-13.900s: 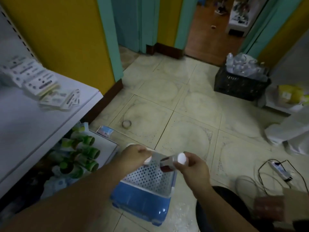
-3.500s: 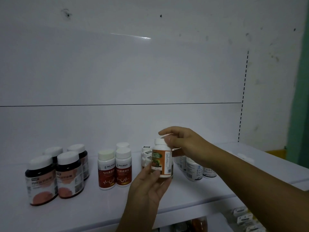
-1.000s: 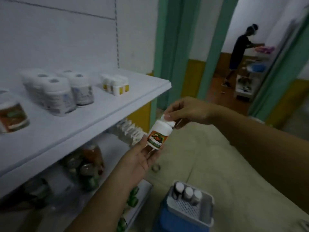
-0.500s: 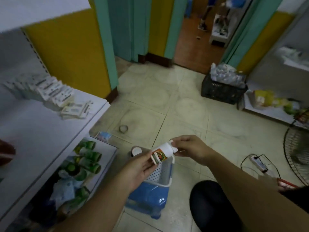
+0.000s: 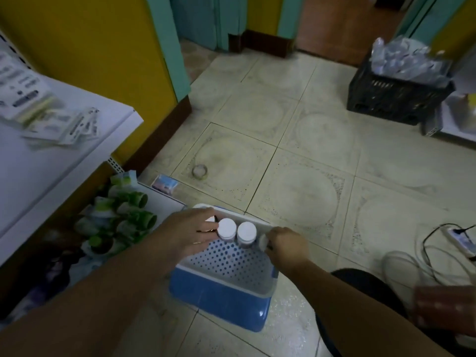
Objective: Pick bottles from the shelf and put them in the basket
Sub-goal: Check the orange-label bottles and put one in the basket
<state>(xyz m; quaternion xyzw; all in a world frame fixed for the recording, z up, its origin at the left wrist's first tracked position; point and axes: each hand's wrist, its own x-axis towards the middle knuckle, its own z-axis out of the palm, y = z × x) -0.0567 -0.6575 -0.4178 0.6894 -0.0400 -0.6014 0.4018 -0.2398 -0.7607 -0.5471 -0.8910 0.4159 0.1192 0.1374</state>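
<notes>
The blue basket (image 5: 219, 297) with a white perforated insert stands on the floor tiles in front of me. Two white-capped bottles (image 5: 226, 228) stand upright side by side along its far rim. My right hand (image 5: 287, 247) grips another white-capped bottle (image 5: 263, 242) at the basket's far right corner, beside those two. My left hand (image 5: 189, 231) lies with its fingers stretched over the far left corner, fingertips against the nearer cap; it covers whatever is under it. The white shelf (image 5: 51, 161) is on my left.
Flat white boxes (image 5: 61, 124) lie on the shelf; green-capped bottles (image 5: 123, 217) fill the tier below. A tape roll (image 5: 200, 172) and a small packet (image 5: 164, 185) lie on the floor. A black crate (image 5: 394, 99) stands far right, cables (image 5: 438, 253) near right.
My view has dropped closer over the basket. The bottle held above it by both hands has gone down into the far right corner with my right hand; my left hand has shifted onto the left-corner bottles.
</notes>
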